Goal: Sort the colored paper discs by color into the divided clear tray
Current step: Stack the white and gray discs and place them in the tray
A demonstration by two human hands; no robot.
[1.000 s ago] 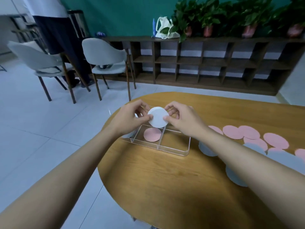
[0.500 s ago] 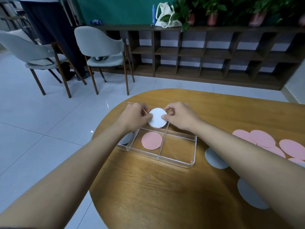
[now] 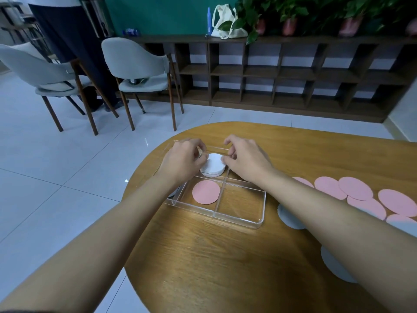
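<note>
The white discs are now lowered into the tray's far compartment, pinched by the left hand and right hand — both grips are best eased off together.

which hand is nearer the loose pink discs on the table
Right. The right hand holds the white discs in the tray, left of the pink discs; the left hand holds their other edge, farther left.

Office lounge or meeting area: tiled floor, grey upholstered chairs, long cubby shelving topped with potted plants, wooden table.
</note>
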